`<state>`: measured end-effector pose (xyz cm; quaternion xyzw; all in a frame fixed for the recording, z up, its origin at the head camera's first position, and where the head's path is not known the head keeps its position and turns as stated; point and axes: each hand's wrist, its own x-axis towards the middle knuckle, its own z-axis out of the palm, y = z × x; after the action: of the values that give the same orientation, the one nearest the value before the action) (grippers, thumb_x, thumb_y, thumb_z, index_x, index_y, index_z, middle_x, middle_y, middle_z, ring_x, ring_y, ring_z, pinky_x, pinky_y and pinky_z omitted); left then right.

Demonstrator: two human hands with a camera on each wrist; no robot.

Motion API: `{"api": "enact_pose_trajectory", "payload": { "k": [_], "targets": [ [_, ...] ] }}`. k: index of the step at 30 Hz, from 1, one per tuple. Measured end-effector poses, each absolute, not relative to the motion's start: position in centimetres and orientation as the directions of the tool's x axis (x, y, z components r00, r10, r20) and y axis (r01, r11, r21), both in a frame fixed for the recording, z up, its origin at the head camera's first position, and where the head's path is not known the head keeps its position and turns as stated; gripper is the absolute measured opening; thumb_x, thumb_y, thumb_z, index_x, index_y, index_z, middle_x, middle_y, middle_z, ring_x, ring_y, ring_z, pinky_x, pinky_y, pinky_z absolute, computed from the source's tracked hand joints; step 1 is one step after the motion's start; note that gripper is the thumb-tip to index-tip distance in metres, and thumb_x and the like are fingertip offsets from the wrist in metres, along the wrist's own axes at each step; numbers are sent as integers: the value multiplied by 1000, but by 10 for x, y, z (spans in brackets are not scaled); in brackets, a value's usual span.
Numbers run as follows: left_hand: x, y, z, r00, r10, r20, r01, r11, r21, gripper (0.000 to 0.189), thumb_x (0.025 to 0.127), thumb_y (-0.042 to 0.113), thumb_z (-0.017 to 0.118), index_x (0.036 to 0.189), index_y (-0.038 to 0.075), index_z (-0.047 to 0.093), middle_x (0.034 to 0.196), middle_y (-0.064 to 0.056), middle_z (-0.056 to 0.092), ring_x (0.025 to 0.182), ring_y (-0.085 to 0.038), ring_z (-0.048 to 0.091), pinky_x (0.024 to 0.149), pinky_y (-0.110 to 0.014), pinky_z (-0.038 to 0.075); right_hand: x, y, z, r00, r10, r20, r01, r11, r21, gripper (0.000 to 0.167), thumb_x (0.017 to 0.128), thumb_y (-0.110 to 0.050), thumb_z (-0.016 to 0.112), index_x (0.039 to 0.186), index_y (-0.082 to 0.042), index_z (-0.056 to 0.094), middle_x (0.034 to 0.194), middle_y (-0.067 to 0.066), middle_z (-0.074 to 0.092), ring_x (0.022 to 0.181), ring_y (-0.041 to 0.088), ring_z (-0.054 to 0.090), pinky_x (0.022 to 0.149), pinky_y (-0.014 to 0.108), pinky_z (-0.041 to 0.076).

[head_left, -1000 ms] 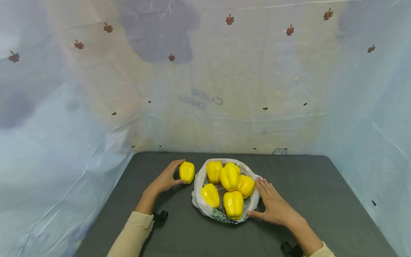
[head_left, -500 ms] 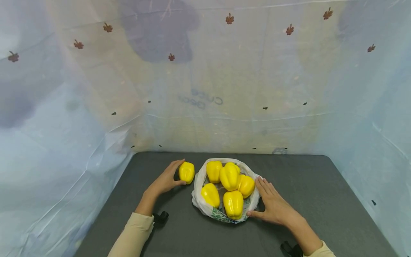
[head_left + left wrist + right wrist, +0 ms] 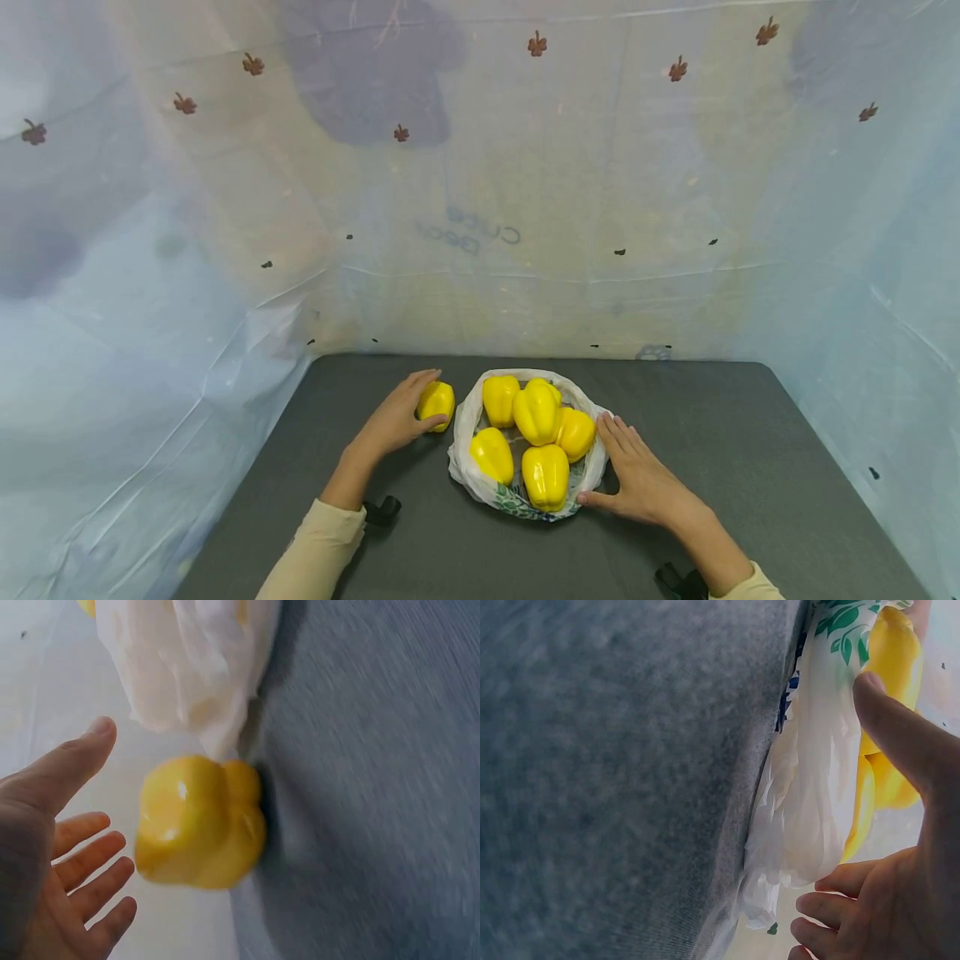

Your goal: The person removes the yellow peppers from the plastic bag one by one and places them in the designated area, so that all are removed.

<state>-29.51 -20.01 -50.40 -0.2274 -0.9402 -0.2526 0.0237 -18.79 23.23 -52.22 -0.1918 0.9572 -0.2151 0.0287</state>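
Observation:
A lone yellow bell pepper sits on the table just left of a white plastic bag with its rim rolled open. Inside the bag lie several more yellow bell peppers. My left hand is spread around the left side of the lone pepper; in the left wrist view its thumb and fingers stand apart from that pepper. On the bag's right side my right hand rests with straight fingers at the rim. The right wrist view has the thumb against the bag's edge, near its green leaf print.
The dark grey table carries the bag and reaches back to a pale plastic sheet that hangs behind and at both sides. A black strap shows at the left wrist, another at the right.
The left hand has loosened from the lone pepper, its thumb and fingers shifting slightly right and over it. That pepper now leans a little. The right hand and the bag stay put.

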Motion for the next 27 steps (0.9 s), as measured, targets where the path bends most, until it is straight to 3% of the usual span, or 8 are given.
{"api": "enact_pose_trajectory", "payload": {
  "k": [14, 27],
  "targets": [
    [-279, -159, -490, -864, 474, 169, 495, 739, 457, 84, 100, 45, 77, 168, 14, 38, 170, -12, 39, 153, -36, 43, 121, -60, 41, -187, 231, -520, -926, -377, 27, -353, 836, -420, 130, 83, -74, 79, 169, 4, 20, 177, 23, 17, 163, 45, 15, 130, 64, 15],
    [-269, -126, -488, -810, 561, 173, 575, 699, 425, 86, 101, 50, 74, 168, 12, 36, 169, -11, 40, 153, -32, 45, 122, -54, 43, -188, 230, -522, -926, -376, 26, -352, 838, -416, 130, 83, -72, 81, 169, 3, 20, 177, 22, 16, 164, 43, 13, 130, 64, 15]
  ]
}}
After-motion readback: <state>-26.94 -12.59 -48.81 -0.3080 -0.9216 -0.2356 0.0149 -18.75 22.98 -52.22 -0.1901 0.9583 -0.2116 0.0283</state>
